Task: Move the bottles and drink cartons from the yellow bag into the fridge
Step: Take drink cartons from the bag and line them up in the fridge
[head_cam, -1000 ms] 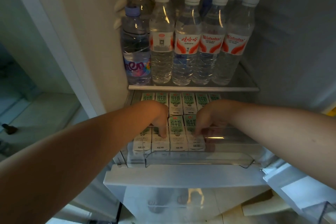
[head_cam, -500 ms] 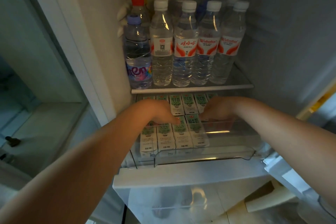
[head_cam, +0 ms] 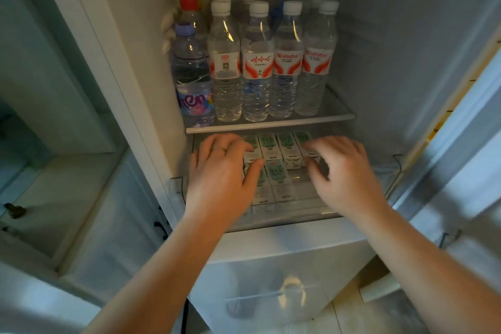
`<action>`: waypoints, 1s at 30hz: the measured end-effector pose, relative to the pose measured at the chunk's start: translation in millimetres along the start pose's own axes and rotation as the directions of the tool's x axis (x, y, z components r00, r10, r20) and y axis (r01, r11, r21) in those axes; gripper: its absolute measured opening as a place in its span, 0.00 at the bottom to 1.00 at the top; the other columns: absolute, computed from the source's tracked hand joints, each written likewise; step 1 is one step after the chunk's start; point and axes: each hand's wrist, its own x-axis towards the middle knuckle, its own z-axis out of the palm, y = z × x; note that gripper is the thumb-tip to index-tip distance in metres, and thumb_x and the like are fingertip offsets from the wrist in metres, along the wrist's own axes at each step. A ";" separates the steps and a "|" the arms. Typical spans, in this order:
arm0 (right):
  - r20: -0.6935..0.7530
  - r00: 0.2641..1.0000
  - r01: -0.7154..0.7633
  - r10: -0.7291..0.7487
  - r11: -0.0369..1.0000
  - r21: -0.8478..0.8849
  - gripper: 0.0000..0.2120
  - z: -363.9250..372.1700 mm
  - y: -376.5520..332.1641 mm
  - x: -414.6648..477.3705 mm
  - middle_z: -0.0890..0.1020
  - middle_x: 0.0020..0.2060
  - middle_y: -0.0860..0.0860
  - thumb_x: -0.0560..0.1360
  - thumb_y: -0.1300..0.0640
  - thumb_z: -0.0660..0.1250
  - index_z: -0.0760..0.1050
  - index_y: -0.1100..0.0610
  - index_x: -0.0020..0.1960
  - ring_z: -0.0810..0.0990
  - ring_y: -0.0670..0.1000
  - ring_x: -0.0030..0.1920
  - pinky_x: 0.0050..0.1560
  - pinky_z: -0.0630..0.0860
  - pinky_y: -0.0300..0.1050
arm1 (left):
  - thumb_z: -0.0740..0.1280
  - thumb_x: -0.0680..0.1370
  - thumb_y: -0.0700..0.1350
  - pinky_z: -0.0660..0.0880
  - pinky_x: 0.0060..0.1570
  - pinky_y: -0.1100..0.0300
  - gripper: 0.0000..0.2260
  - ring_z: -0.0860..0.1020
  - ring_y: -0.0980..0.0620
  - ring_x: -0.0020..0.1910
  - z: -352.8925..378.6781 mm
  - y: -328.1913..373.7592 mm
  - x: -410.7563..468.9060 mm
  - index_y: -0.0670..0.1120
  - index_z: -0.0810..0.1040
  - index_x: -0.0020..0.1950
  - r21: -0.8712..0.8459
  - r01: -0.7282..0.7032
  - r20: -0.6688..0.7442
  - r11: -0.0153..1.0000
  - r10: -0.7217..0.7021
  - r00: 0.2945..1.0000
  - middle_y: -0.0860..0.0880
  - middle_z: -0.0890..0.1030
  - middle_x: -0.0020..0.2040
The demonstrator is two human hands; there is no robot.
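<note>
Several clear water bottles with white caps and red-white labels stand on the fridge's glass shelf. A purple-labelled bottle stands at their left. Below, green-and-white milk cartons lie in rows in a clear pulled-out drawer. My left hand hovers over the left cartons, fingers spread, holding nothing. My right hand hovers over the drawer's right side, fingers apart and empty. The yellow bag is out of view.
The fridge's white wall rises at the left, beside a pale cabinet with dark handles. The open fridge door is at the right. A white lower drawer front sits under my arms.
Both hands have lifted off the cartons and pulled back toward me, fingers now spread. The view has backed away from the fridge and shifted.
</note>
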 end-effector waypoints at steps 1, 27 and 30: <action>-0.040 0.999 0.023 -0.024 0.999 -0.028 0.11 3.5 1.8 -7.9 0.83 0.53 0.50 0.76 0.55 0.65 0.80 0.56 0.56 0.78 0.55 0.59 0.64 0.67 0.56 | 0.61 0.79 0.58 0.68 0.65 0.41 0.17 0.68 0.45 0.69 4.3 1.1 -10.1 0.50 0.79 0.60 0.004 0.007 -0.095 1.000 -0.006 0.995 0.50 0.75 0.65; -0.136 0.981 -0.128 0.137 0.989 0.073 0.39 82.4 20.2 -86.3 0.43 0.79 0.61 0.76 0.50 0.63 0.46 0.53 0.80 0.40 0.68 0.78 0.74 0.45 0.71 | 0.63 0.79 0.57 0.40 0.74 0.34 0.33 0.40 0.37 0.79 106.8 -2.3 -85.2 0.59 0.51 0.80 0.099 0.093 -0.341 0.991 -0.054 0.939 0.47 0.40 0.81; -0.126 0.983 -0.126 0.137 0.988 0.087 0.39 87.7 23.7 -73.7 0.43 0.79 0.61 0.77 0.52 0.65 0.48 0.54 0.80 0.40 0.67 0.78 0.74 0.48 0.72 | 0.62 0.80 0.57 0.43 0.74 0.32 0.31 0.41 0.36 0.79 111.0 -7.5 -73.3 0.58 0.53 0.79 0.084 0.096 -0.315 0.992 -0.064 0.947 0.47 0.40 0.81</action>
